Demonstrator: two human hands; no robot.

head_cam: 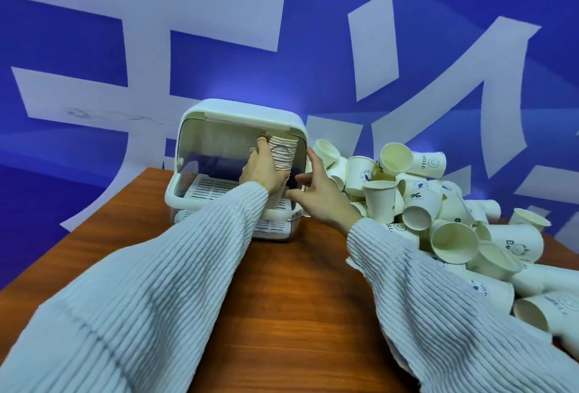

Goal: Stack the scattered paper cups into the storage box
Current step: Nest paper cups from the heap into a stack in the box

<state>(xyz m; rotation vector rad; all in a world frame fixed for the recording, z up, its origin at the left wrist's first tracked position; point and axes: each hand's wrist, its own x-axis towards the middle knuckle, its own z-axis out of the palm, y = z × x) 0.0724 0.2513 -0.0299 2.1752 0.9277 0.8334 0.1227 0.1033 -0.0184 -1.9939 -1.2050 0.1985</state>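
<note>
Cups [283,154], stacked, are entering the box [238,129]; my left grip [261,170] is clamping them, right grip [322,192] is spreading apart. The stack could be catching the lid.

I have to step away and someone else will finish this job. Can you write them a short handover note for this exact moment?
Left hand: its grip is round a tall nested stack of white paper cups, holding it inside the open white plastic storage box.
Right hand: open, fingers spread beside the box's right edge, holding nothing.
Done: one stack is built and is in the box's opening; whether it stands on the slotted tray cannot be seen.
Left: a large heap of loose white paper cups lies on the brown wooden table, right of the box. Nest these and put them in.
</note>
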